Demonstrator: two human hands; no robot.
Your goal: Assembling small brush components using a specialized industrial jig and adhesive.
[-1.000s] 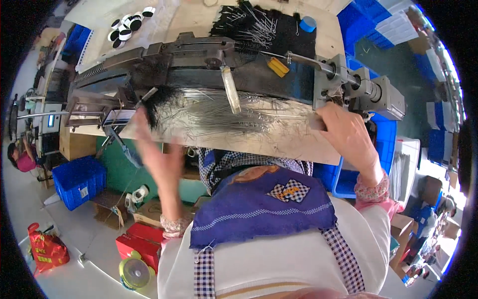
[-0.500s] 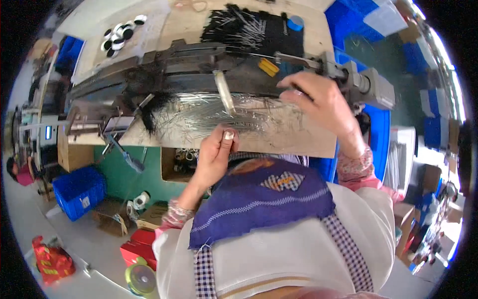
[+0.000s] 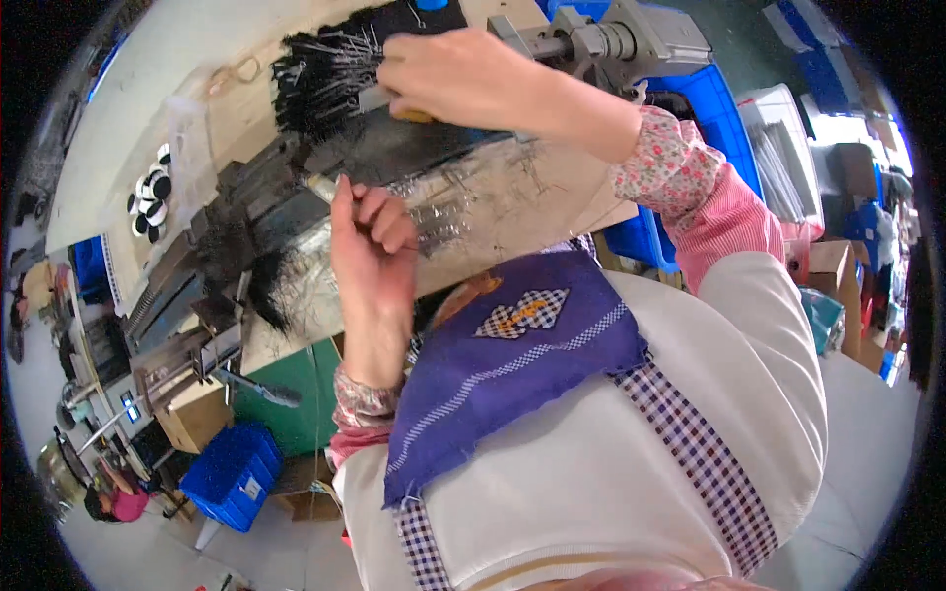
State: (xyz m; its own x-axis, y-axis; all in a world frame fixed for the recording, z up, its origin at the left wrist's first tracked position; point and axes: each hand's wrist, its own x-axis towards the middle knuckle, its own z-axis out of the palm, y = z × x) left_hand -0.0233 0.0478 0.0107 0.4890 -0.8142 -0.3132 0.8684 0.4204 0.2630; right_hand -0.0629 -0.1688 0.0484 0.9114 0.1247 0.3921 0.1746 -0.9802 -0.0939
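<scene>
My left hand (image 3: pixel 374 241) is raised over the near side of the bench machine (image 3: pixel 281 177). Its fingers are loosely curled, the thumb stands apart, and nothing shows in the palm. The thumb tip is at the pale lever handle (image 3: pixel 321 187); whether they touch I cannot tell. My right hand (image 3: pixel 458 79) reaches across the machine with bent, closed fingers. Its fingertips are at the edge of a pile of black-bristled brushes with thin wire stems (image 3: pixel 330 64), and what they hold is hidden. A yellow piece (image 3: pixel 414 116) shows just below that hand.
Loose thin metal wires (image 3: pixel 439 222) litter the wooden bench top (image 3: pixel 562 182). Black-and-white round parts (image 3: pixel 150 202) lie in a group at the left. A motor-like unit (image 3: pixel 660 39) ends the machine at the right, beside blue bins (image 3: pixel 729 123). Another blue bin (image 3: pixel 232 478) stands on the floor.
The view has turned and shifted. My right hand has moved from above the wires to the brush pile. My left hand has risen from the bench's front edge to the lever handle.
</scene>
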